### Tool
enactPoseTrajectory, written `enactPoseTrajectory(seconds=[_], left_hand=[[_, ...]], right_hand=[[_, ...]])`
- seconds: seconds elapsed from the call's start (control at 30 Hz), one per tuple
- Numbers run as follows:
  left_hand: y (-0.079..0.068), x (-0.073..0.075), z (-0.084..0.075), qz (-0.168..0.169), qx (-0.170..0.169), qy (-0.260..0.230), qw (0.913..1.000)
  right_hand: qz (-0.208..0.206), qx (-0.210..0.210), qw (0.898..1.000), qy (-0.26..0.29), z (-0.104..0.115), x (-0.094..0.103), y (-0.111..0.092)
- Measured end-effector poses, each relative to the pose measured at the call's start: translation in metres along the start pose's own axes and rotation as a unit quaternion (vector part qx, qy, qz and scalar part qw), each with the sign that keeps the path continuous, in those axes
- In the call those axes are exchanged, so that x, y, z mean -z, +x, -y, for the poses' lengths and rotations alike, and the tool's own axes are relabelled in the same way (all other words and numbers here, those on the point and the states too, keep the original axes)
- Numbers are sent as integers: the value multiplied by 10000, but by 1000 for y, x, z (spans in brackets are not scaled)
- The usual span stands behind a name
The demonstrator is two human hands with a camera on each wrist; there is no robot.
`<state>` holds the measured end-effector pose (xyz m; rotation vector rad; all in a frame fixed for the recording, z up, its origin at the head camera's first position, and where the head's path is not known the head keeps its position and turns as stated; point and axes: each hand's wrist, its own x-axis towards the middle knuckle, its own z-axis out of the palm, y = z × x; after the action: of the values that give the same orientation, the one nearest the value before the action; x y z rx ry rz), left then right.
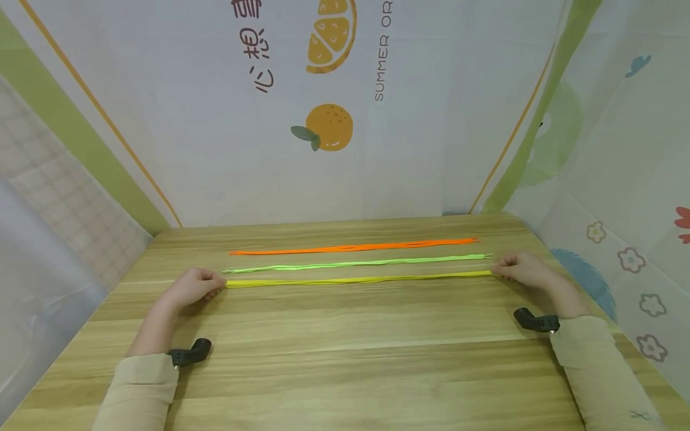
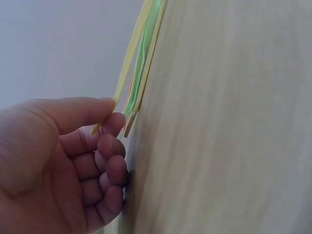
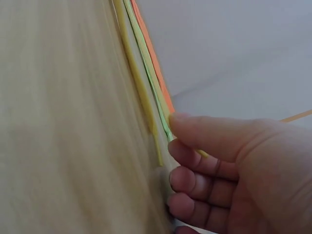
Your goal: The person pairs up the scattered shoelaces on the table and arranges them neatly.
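Note:
A yellow shoelace (image 1: 356,279) stretches nearly straight across the wooden table, in two strands side by side. At its left end my left hand (image 1: 190,290) pinches one strand between thumb and index finger. In the left wrist view that yellow strand (image 2: 127,61) rises off the table, its tip poking out below the thumb, while the other strand's end lies loose. My right hand (image 1: 527,273) pinches the right end; in the right wrist view a yellow tip (image 3: 202,153) sticks out past the fingers. Just behind lie a green shoelace (image 1: 356,263) and an orange shoelace (image 1: 356,248), roughly parallel.
The wooden table (image 1: 345,371) reaches back to a white printed cloth (image 1: 409,167) hanging behind it. More patterned cloth (image 1: 609,197) hangs at the right, and checked cloth (image 1: 70,161) at the left. Black wrist cameras (image 1: 190,354) sit by both sleeves.

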<state>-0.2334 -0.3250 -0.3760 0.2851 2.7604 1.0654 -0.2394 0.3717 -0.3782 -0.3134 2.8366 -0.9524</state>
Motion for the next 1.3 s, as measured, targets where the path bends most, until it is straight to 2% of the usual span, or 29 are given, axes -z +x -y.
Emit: enactPoseTrajectory(seconds=[0.23,0.37,0.8,1.3], left_hand=[[1,-2,0,-52,332,149,9993],[1,-3,0,-73,351,165,9992],[-3,1,-1,103,18,100,9999],[-5,0,-3,-115,452,388,9982]], right_hand=[[-66,-102,9999,-44,-1,-2,1],[-106,-139,9997,-148,-1,-4,3],[-63,-130,9997,-203,-2,-5,5],[5,-174,9993,-332,3,-5,3]])
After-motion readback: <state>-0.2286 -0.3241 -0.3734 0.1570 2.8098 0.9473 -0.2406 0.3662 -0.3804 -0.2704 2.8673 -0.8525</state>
